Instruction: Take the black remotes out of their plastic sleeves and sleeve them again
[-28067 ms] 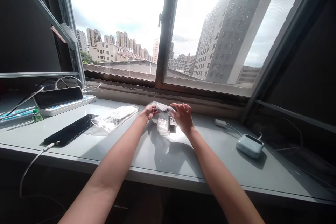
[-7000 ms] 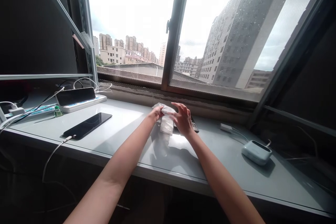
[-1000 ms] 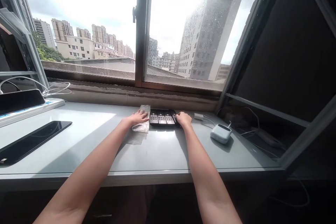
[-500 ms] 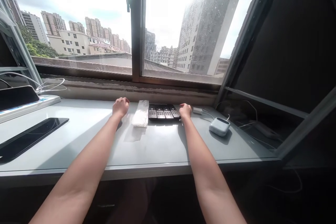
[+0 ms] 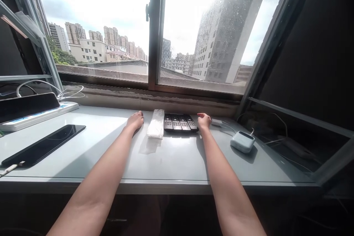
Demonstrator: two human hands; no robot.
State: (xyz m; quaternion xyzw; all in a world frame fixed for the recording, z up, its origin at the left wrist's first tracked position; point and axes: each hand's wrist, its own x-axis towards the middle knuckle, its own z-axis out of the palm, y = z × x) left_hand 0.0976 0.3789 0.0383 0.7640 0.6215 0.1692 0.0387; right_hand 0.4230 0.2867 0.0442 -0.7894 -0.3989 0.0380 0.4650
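Observation:
Several black remote controls (image 5: 181,122) lie side by side in a row near the back of the white desk. A flat white plastic or paper packet (image 5: 156,125) is just left of them. My left hand (image 5: 135,120) rests on the desk left of the packet, apart from it, its fingers loosely curled with nothing visible in them. At the right end of the remotes is my right hand (image 5: 204,121), fingers bent inward and very close to the last remote. Whether it touches that remote or pinches something small is hidden.
A pale-blue charger or power bank (image 5: 242,141) with a cable sits on the right. On the left lie a black phone-like device (image 5: 47,143) and a white power strip (image 5: 41,116) with another dark device on it. The window (image 5: 110,25) rises behind the desk (image 5: 171,166).
The view has shifted left, so everything appears farther right. My left hand looks slightly flatter than before. The remotes and packet keep their places on the desk.

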